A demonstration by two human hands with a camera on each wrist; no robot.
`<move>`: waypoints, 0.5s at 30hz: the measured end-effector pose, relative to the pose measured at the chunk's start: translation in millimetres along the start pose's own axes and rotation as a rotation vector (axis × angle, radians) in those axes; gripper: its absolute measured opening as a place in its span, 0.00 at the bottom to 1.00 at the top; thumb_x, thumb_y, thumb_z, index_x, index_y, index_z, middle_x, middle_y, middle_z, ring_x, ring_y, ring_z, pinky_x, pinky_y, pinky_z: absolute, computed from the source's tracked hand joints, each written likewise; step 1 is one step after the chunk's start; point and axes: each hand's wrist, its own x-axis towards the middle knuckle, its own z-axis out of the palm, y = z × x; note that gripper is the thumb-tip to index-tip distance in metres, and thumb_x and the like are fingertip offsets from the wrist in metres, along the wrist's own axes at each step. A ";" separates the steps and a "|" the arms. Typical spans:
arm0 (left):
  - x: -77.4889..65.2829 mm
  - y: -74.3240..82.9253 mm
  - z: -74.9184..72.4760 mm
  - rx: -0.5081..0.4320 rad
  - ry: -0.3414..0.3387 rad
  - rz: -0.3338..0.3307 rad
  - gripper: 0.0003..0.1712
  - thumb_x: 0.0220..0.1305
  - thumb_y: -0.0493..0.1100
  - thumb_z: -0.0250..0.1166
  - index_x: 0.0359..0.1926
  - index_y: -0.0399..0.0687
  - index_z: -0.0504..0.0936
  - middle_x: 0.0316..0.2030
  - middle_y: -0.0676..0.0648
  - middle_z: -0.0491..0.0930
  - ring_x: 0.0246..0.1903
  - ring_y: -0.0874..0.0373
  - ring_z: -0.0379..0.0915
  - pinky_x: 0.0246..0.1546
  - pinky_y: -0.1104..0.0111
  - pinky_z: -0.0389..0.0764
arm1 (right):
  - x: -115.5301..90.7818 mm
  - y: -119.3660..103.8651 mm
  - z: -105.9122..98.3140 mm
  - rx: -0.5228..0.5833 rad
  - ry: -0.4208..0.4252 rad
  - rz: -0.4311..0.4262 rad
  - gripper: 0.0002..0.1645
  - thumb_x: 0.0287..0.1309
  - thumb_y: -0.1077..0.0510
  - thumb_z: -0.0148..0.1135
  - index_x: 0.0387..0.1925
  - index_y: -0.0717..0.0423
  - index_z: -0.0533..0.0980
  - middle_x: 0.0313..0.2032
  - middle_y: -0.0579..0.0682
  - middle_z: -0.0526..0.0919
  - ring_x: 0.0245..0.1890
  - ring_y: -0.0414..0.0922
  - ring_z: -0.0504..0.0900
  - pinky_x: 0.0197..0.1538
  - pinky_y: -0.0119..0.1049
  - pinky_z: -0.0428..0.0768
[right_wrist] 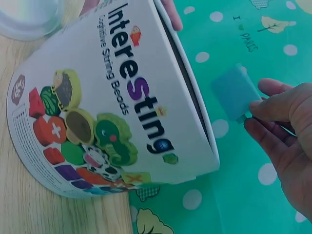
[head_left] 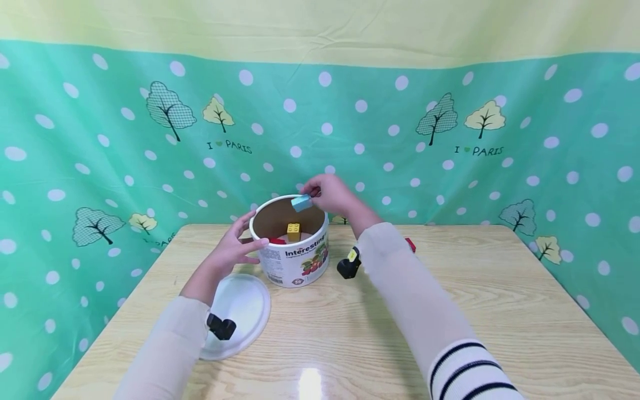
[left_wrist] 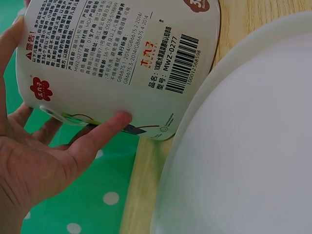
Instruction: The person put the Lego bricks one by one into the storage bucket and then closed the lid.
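A white round bucket with printed labels stands upright at the back of the table, its top uncovered. Inside it lie a yellow building block with studs and a red block, partly hidden by the front wall. My left hand rests against the bucket's left side, fingers spread and fairly straight; in the left wrist view a fingertip touches the wall. Between thumb and fingers, my right hand pinches a light blue block above the bucket's back right rim.
A white round lid lies on the wooden table left of the bucket, partly under the left forearm. Another red block shows beyond the right sleeve. A green dotted curtain hangs close behind the table and along both sides.
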 end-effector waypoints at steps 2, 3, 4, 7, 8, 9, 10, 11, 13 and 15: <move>0.6 0.6 0.5 -0.003 -0.003 -0.005 0.55 0.61 0.46 0.70 0.78 0.64 0.43 0.75 0.39 0.44 0.69 0.31 0.50 0.47 0.39 0.78 | 0.0 -0.6 2.0 0.015 -0.004 -0.003 0.14 0.58 0.71 0.64 0.46 0.60 0.82 0.42 0.53 0.82 0.44 0.47 0.78 0.46 0.34 0.81; 1.2 0.6 0.5 -0.007 -0.005 -0.008 0.55 0.61 0.45 0.70 0.78 0.63 0.43 0.75 0.39 0.43 0.69 0.31 0.50 0.47 0.39 0.77 | -0.3 -0.5 2.7 0.017 -0.006 -0.002 0.14 0.58 0.71 0.64 0.46 0.60 0.82 0.43 0.53 0.82 0.44 0.47 0.78 0.46 0.34 0.82; 1.5 0.8 0.5 -0.009 -0.006 -0.009 0.55 0.61 0.45 0.70 0.78 0.62 0.43 0.75 0.39 0.43 0.69 0.31 0.50 0.47 0.38 0.77 | -0.8 -0.3 3.3 0.017 -0.008 0.000 0.14 0.58 0.71 0.64 0.46 0.59 0.82 0.43 0.54 0.81 0.44 0.47 0.78 0.46 0.34 0.82; 2.4 0.6 -0.4 -0.013 -0.010 -0.015 0.55 0.61 0.43 0.69 0.78 0.60 0.42 0.75 0.38 0.42 0.69 0.29 0.48 0.47 0.38 0.76 | -3.0 0.8 4.5 0.021 -0.008 0.007 0.15 0.57 0.71 0.65 0.45 0.57 0.82 0.44 0.54 0.80 0.44 0.47 0.78 0.46 0.33 0.82; 2.6 0.4 -0.6 -0.014 -0.009 -0.016 0.55 0.62 0.42 0.69 0.78 0.59 0.42 0.75 0.38 0.42 0.69 0.29 0.48 0.47 0.38 0.77 | -3.7 1.5 4.8 0.020 -0.008 0.011 0.15 0.57 0.71 0.65 0.45 0.56 0.82 0.44 0.53 0.80 0.44 0.46 0.78 0.45 0.33 0.82; 2.6 0.4 -0.7 -0.013 -0.009 -0.016 0.54 0.62 0.42 0.69 0.78 0.59 0.42 0.75 0.38 0.42 0.69 0.29 0.48 0.47 0.38 0.77 | -4.3 2.1 4.9 0.019 -0.007 0.011 0.15 0.57 0.71 0.65 0.45 0.56 0.82 0.44 0.52 0.80 0.44 0.46 0.79 0.46 0.33 0.82; 2.3 0.5 -0.8 -0.009 -0.007 -0.015 0.54 0.62 0.42 0.68 0.78 0.60 0.42 0.75 0.38 0.42 0.69 0.29 0.48 0.46 0.39 0.78 | -4.9 2.8 5.1 0.019 -0.008 0.008 0.15 0.57 0.70 0.65 0.45 0.55 0.82 0.44 0.52 0.80 0.45 0.46 0.79 0.46 0.32 0.82; 2.1 0.5 -0.6 -0.006 -0.005 -0.014 0.54 0.62 0.42 0.68 0.78 0.61 0.42 0.75 0.39 0.42 0.69 0.30 0.48 0.46 0.39 0.78 | -5.5 3.5 5.3 0.015 -0.007 0.002 0.15 0.56 0.70 0.66 0.46 0.56 0.82 0.45 0.52 0.80 0.45 0.46 0.79 0.46 0.32 0.82; 0.9 0.9 0.0 -0.001 -0.003 -0.009 0.53 0.63 0.42 0.68 0.78 0.62 0.43 0.75 0.39 0.43 0.69 0.30 0.49 0.45 0.41 0.80 | -7.3 4.9 5.5 0.013 -0.008 -0.008 0.15 0.56 0.70 0.66 0.46 0.56 0.82 0.45 0.53 0.80 0.45 0.47 0.79 0.47 0.33 0.82; 0.0 0.5 0.9 0.004 -0.004 -0.003 0.54 0.62 0.43 0.69 0.78 0.64 0.43 0.75 0.39 0.43 0.69 0.30 0.50 0.44 0.41 0.80 | -9.4 7.0 5.9 0.018 -0.010 -0.016 0.15 0.57 0.69 0.66 0.46 0.56 0.82 0.46 0.54 0.80 0.46 0.48 0.79 0.47 0.34 0.82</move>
